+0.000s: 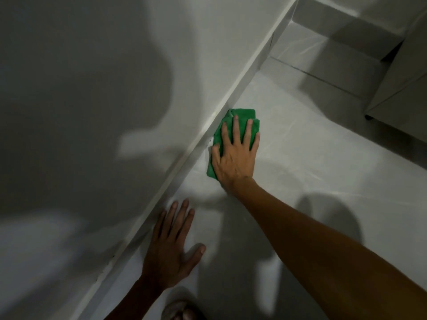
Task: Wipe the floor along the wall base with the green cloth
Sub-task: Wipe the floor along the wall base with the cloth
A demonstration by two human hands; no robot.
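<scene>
My right hand (235,153) lies flat on the green cloth (233,128), fingers spread and pressing it down onto the pale floor (312,162); the hand is splayed open over the cloth rather than gripping it. The cloth is bunched and folded, and its far edge sits right against the baseboard (201,139), the narrow white strip where the wall (92,88) meets the floor. Part of the cloth pokes out beyond my fingertips and another corner shows below my thumb. My left hand (171,248) rests palm down on the floor nearer to me, empty, fingers apart, its little-finger side close beside the same baseboard. The two hands are apart, with a bare stretch of floor between them, the right reaching ahead on a straightened arm. The floor is light tile with faint veining, and a grout line crosses it farther on. At the upper right stands a pale cabinet (397,84) with a small dark foot at its near corner. Shadows of my arms fall across the wall and the floor. At the bottom edge a blurred shape shows between my arms; I cannot tell what it is.
</scene>
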